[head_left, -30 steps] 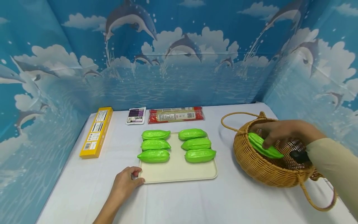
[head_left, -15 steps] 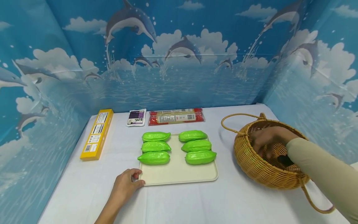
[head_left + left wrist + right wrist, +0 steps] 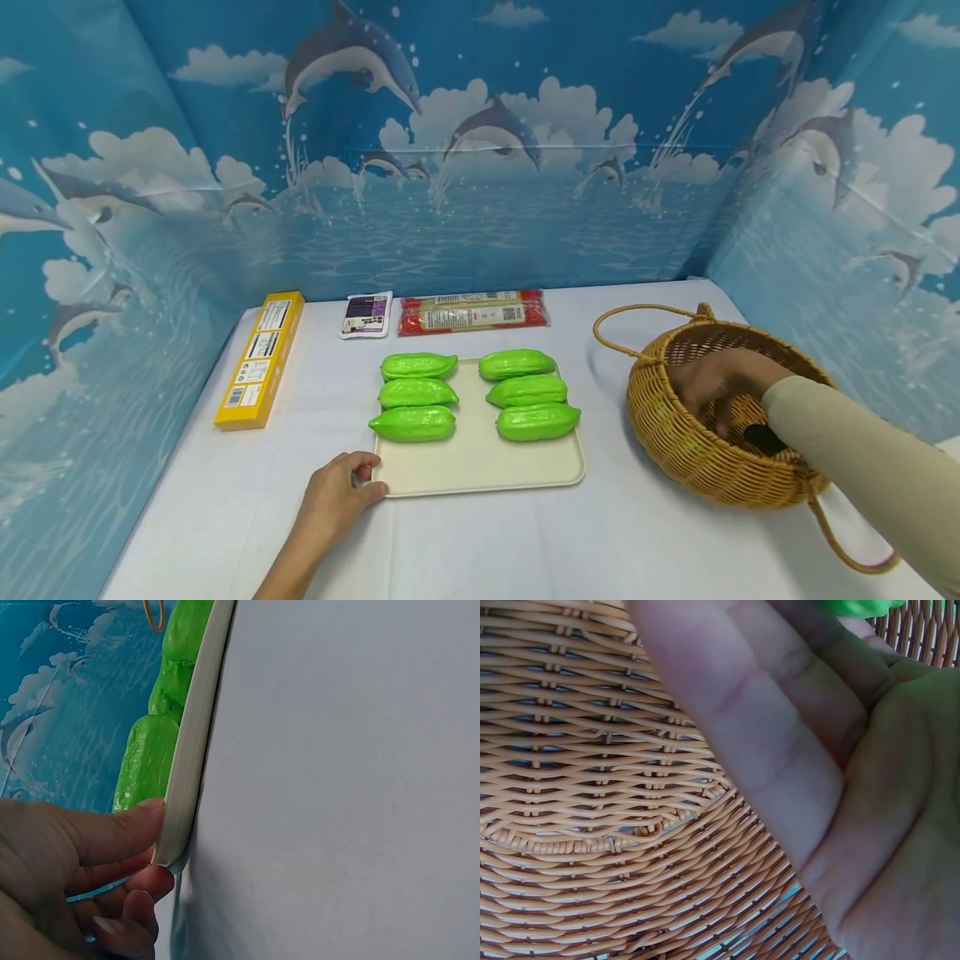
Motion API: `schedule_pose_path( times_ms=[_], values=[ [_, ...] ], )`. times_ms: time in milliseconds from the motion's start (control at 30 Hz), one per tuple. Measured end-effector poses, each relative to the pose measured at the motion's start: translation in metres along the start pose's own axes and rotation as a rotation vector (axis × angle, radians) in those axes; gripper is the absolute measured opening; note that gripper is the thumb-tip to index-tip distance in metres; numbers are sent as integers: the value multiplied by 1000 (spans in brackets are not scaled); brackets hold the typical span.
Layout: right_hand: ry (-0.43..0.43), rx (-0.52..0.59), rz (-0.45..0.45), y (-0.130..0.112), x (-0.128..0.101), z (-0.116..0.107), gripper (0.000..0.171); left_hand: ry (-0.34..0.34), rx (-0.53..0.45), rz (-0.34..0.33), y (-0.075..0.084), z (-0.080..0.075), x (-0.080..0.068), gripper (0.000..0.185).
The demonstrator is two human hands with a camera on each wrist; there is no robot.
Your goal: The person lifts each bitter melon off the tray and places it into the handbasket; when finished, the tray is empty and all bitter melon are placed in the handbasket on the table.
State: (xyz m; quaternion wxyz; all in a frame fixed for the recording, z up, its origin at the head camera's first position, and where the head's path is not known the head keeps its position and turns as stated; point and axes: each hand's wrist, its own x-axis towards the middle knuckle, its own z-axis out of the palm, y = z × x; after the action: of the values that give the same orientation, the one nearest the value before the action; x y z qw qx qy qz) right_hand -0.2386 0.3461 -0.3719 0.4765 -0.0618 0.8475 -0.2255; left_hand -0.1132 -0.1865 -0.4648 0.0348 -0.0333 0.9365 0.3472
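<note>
"What's on the right arm?"
"A long sleeve (image 3: 855,471), plain pale khaki, reaching the wrist. By its cuff (image 3: 787,406) sits a small, rounded black thing (image 3: 763,438), details lost in shadow."
"And the left hand (image 3: 335,492)?"
"Bare, forearm (image 3: 300,546) too."

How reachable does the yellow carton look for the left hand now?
Probably yes: only white cloth lies between the left hand and the yellow carton, though that hand must probably release the tray first.
</note>
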Motion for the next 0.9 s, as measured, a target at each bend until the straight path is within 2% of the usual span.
schedule_pose_path(
  times_ms=[433, 800, 900],
  values=[
    [-24, -3, -1, -2, -1, 3, 96, -5, -7, 3, 0, 2, 1, 33],
    [-33, 18, 41, 0, -13, -7, 120, -14, -2, 2, 1, -2, 3, 32],
    [-32, 31, 32, 4, -19, -10, 117, -21, -2, -7, 1, -1, 3, 32]
  ],
)
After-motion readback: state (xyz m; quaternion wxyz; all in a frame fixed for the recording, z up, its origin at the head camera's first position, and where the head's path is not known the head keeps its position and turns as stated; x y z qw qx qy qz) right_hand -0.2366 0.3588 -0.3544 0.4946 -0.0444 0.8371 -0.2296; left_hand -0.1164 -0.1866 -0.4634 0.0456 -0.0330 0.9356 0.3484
